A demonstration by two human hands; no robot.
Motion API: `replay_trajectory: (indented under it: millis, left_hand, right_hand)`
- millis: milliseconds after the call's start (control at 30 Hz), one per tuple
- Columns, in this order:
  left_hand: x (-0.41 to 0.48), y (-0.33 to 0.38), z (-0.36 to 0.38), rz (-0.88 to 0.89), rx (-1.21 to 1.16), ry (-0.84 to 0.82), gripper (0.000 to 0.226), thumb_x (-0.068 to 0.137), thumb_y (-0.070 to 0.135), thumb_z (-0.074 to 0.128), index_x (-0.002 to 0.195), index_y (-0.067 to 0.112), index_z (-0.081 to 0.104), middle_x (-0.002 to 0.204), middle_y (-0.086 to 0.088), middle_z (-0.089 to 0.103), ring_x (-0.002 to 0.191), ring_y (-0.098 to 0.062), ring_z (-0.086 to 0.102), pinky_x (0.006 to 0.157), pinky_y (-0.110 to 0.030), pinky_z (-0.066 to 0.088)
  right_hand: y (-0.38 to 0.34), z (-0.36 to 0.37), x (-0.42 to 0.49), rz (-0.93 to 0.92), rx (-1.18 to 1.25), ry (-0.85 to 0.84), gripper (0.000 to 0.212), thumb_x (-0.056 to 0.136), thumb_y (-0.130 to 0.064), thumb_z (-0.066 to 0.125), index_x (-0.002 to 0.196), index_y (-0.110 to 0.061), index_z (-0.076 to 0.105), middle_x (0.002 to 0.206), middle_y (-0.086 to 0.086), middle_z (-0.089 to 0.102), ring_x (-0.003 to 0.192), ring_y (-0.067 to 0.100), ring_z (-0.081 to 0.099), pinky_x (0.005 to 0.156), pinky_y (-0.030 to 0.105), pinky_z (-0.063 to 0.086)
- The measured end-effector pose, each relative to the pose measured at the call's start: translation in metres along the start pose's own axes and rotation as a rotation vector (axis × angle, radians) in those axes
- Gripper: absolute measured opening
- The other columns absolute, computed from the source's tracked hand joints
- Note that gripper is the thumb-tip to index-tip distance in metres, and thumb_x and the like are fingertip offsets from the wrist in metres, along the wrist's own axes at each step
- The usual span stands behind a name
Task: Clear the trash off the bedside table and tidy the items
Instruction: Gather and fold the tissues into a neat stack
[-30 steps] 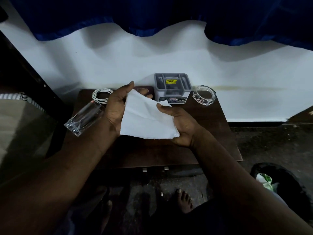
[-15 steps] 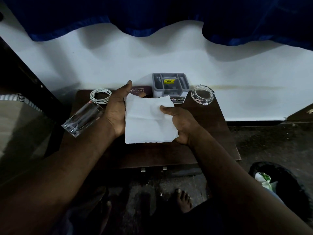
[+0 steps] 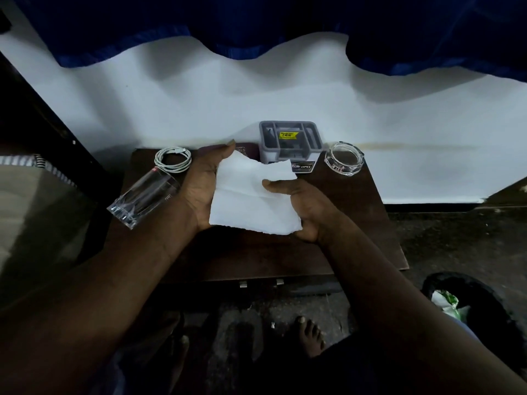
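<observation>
**Both my hands on the tissue, in front of the grey organiser**

I hold the white tissue (image 3: 251, 201) above the bedside table (image 3: 256, 252), just in front of the grey organiser (image 3: 289, 138). My right hand (image 3: 302, 206) pinches its right edge, thumb on top, fingers curled beneath. My left hand (image 3: 199, 189) grips the left edge, thumb stretched up along it; those fingers are hidden behind the sheet. Left of the organiser lie a coiled white cable (image 3: 173, 160) and a tipped-over glass (image 3: 142, 196). A glass ashtray (image 3: 344, 159) sits just to the organiser's right.
</observation>
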State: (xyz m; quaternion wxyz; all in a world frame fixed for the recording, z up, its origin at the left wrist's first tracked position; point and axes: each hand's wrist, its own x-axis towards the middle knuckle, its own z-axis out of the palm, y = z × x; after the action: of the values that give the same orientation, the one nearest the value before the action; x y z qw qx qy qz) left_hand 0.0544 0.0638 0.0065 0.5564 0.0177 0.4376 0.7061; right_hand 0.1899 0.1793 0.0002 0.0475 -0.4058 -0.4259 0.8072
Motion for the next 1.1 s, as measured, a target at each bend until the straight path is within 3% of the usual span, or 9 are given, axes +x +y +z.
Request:
replay_trajectory:
  millis: [133,200,300,533,733,800,867,967,1100]
  left_hand:
    - [0.000,0.000,0.003,0.043,-0.006,0.010,0.035,0.094,0.036,0.057,0.102,0.005,0.073,0.105,-0.020,0.074,0.090,-0.034,0.074,0.081,-0.042,0.061]
    - [-0.002,0.002,0.005,0.028,-0.017,0.014,0.033,0.097,0.038,0.055,0.096,0.008,0.069,0.103,-0.019,0.071,0.093,-0.035,0.071,0.090,-0.044,0.059]
    - [-0.001,0.003,0.006,-0.022,-0.062,0.002,0.037,0.098,0.043,0.052,0.112,0.010,0.059,0.126,-0.021,0.050,0.114,-0.037,0.053,0.118,-0.050,0.035]
    - [-0.005,0.004,0.011,-0.012,-0.036,0.060,0.070,0.098,0.047,0.050,0.150,0.000,0.046,0.154,-0.024,0.047,0.141,-0.044,0.047,0.119,-0.057,0.034]
    - [-0.003,-0.001,0.007,-0.103,0.157,0.107,0.040,0.096,0.038,0.057,0.115,0.010,0.079,0.116,-0.014,0.076,0.105,-0.034,0.074,0.086,-0.049,0.061]
    - [-0.002,-0.003,0.006,-0.153,0.225,0.121,0.038,0.095,0.026,0.060,0.127,0.008,0.072,0.121,-0.014,0.075,0.112,-0.034,0.072,0.096,-0.048,0.057]
    - [-0.001,-0.005,0.007,-0.152,0.280,0.143,0.040,0.091,0.011,0.063,0.130,0.004,0.068,0.122,-0.016,0.074,0.114,-0.036,0.070,0.097,-0.051,0.056]
    - [0.001,-0.006,0.010,-0.069,0.314,0.221,0.037,0.086,-0.006,0.065,0.123,-0.005,0.069,0.118,-0.022,0.073,0.110,-0.041,0.070,0.093,-0.053,0.058]
    - [0.005,0.002,0.008,0.106,0.357,0.235,0.029,0.083,-0.011,0.070,0.111,-0.005,0.072,0.105,-0.020,0.077,0.092,-0.036,0.074,0.071,-0.041,0.065]
  right_hand:
    - [0.000,0.000,0.001,-0.006,-0.004,0.016,0.040,0.090,-0.011,0.072,0.129,-0.004,0.068,0.126,0.019,0.072,0.118,0.043,0.067,0.094,0.056,0.056]
    - [0.000,0.000,0.001,0.006,-0.009,0.003,0.041,0.090,-0.013,0.072,0.130,-0.005,0.067,0.126,0.019,0.072,0.118,0.043,0.067,0.095,0.058,0.055]
    - [0.000,0.000,0.000,0.030,-0.015,-0.009,0.040,0.090,-0.013,0.072,0.128,-0.003,0.068,0.126,0.021,0.071,0.109,0.041,0.071,0.090,0.056,0.059]
    - [-0.002,0.000,-0.001,0.004,0.034,0.032,0.037,0.096,-0.021,0.067,0.130,-0.006,0.067,0.125,0.017,0.072,0.104,0.036,0.070,0.088,0.046,0.059]
    - [-0.008,-0.004,0.005,-0.192,-0.126,0.235,0.030,0.095,-0.021,0.072,0.119,-0.003,0.072,0.107,0.010,0.078,0.090,0.027,0.076,0.077,0.038,0.064]
    - [-0.012,-0.006,0.007,-0.265,-0.203,0.290,0.031,0.096,-0.021,0.071,0.118,-0.001,0.071,0.104,0.009,0.077,0.083,0.023,0.075,0.068,0.031,0.062]
    - [-0.015,-0.008,0.007,-0.286,-0.259,0.313,0.026,0.096,-0.022,0.071,0.113,-0.002,0.072,0.107,0.013,0.078,0.092,0.028,0.076,0.080,0.041,0.062]
    - [-0.020,-0.012,0.005,-0.307,-0.250,0.211,0.024,0.095,-0.012,0.070,0.116,-0.001,0.072,0.115,0.016,0.076,0.105,0.034,0.074,0.093,0.050,0.060]
    - [-0.024,-0.017,-0.002,-0.343,-0.256,0.027,0.046,0.083,0.013,0.068,0.127,0.001,0.066,0.118,0.016,0.075,0.109,0.035,0.072,0.092,0.047,0.060]
